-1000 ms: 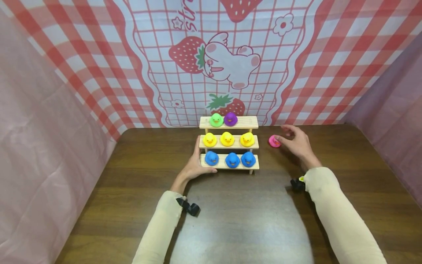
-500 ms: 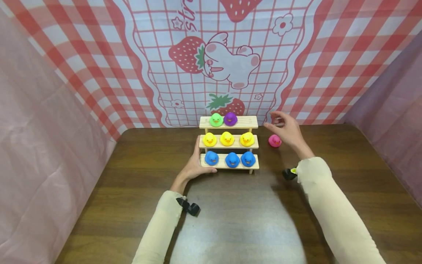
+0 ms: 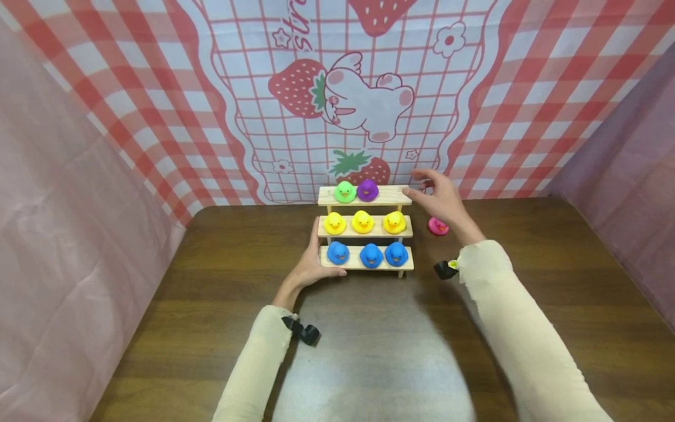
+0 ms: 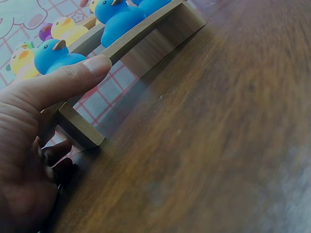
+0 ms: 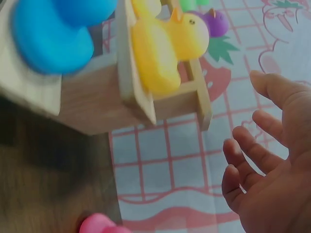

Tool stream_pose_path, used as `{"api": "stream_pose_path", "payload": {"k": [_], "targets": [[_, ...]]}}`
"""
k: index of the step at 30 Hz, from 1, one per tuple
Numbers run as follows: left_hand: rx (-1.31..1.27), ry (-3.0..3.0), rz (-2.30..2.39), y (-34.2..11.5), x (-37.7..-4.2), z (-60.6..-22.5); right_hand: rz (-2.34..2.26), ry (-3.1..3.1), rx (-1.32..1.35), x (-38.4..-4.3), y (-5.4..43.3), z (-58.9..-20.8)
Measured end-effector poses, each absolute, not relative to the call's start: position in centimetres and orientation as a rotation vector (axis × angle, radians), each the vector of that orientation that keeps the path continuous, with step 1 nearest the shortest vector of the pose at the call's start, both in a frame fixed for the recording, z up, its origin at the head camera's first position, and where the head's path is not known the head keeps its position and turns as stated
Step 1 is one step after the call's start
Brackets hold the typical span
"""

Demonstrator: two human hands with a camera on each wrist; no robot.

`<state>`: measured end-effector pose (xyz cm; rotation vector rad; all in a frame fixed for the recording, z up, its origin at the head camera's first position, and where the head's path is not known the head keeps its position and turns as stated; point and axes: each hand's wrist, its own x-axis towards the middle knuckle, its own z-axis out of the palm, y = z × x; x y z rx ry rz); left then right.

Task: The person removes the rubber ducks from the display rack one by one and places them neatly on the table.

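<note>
A three-step wooden display stand (image 3: 391,194) stands at the back of the table. My left hand (image 3: 310,266) grips its left end, the thumb (image 4: 80,75) along the front edge of the lowest shelf. Beside the right end of the top shelf, my right hand (image 3: 442,198) holds nothing, its fingers loosely bent. A green rubber duck (image 3: 345,192) and a purple rubber duck (image 3: 367,190) sit on that shelf. Three yellow ducks (image 3: 362,222) occupy the middle shelf, three blue ducks (image 3: 371,256) the bottom one. A pink rubber duck (image 3: 438,226) lies on the table, right of the stand.
Behind the stand hangs a red-and-white checked cloth (image 3: 532,117) with strawberry prints, meeting the back edge of the brown wooden table (image 3: 379,351). Pink curtains (image 3: 68,234) close in both sides. Each sleeve carries a black wrist camera (image 3: 303,330).
My right hand has moved up and left from beside the pink duck to the right end of the top shelf, leaving the duck on the table. The left hand keeps its hold.
</note>
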<state>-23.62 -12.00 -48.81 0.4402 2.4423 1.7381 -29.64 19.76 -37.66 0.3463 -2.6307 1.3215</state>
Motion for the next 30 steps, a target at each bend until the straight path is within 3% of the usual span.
{"api": "stream_pose_path", "payload": {"k": [30], "targets": [[0.450, 2.431, 1.744, -12.0, -23.6, -48.8, 1.348, -2.755, 0.457, -30.0, 14.0, -36.0]]}}
